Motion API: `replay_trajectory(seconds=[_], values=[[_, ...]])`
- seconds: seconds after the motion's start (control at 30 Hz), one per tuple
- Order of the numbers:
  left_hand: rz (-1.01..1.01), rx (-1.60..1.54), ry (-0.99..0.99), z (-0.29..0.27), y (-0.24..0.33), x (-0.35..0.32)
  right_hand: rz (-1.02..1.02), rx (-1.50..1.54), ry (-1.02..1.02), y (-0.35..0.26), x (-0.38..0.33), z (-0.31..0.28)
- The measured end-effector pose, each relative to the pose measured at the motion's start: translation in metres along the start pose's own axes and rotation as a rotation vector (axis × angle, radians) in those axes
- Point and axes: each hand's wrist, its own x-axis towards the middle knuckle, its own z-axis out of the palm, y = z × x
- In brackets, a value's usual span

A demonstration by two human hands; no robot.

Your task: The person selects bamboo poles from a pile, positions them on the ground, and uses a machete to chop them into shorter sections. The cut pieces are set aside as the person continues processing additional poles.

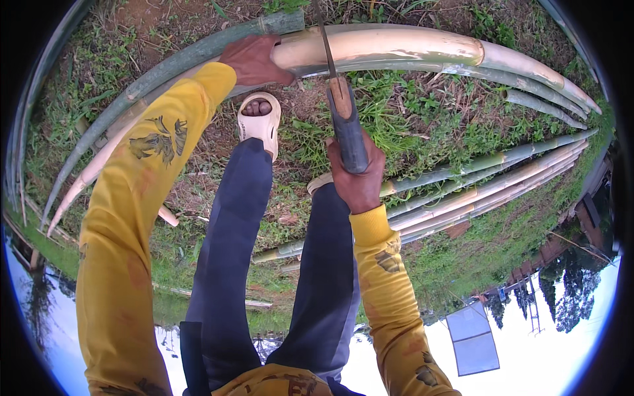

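My right hand (362,177) is closed round the dark grip of a handsaw (348,132). The saw's thin blade points away from me and crosses a thick, pale, peeled-looking bamboo pole (409,45). Whether its teeth sit in a cut cannot be made out. To the left of the blade, my left hand (256,61) is wrapped over the same pole, its fingertips partly hidden. A green bamboo pole (191,54) runs beside that hand, its cut end just left of the blade.
My foot in a beige sandal (259,125) stands close below the left hand. More bamboo poles (489,175) lie on the grass to the right, and thinner lengths (545,107) lie beyond them. Grass and bare soil (304,191) surround my legs.
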Motion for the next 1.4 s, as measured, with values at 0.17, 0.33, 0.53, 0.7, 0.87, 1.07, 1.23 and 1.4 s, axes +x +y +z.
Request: replay_trajectory(seconds=[0.17, 0.33, 0.53, 0.7, 0.87, 1.07, 1.23, 1.4], values=[[0.081, -0.342, -0.097, 0.01, -0.039, 0.028, -0.015, -0.065, -0.051, -0.005, 0.02, 0.003], [0.017, -0.034, -0.219, -0.002, -0.007, 0.018, 0.064, -0.016, -0.026, -0.017, 0.005, -0.004], [-0.023, 0.053, 0.02, -0.003, -0.006, -0.007, 0.229, -0.253, -0.162, -0.061, -0.164, -0.089], [-0.049, 0.083, -0.052, 0.001, 0.023, -0.015, 0.197, -0.101, -0.144, -0.064, -0.052, -0.061], [-0.046, 0.151, 0.096, -0.003, 0.006, -0.004, 0.149, -0.113, -0.065, -0.059, -0.075, -0.048], [-0.087, 0.162, 0.106, 0.002, 0.003, 0.001, 0.127, -0.189, -0.133, -0.055, -0.119, -0.084], [-0.045, 0.149, 0.125, 0.0, 0.01, -0.001, 0.157, 0.042, -0.102, -0.038, -0.014, -0.031], [-0.058, 0.18, 0.121, 0.002, 0.006, -0.004, 0.216, -0.144, -0.099, -0.072, -0.139, -0.074]])
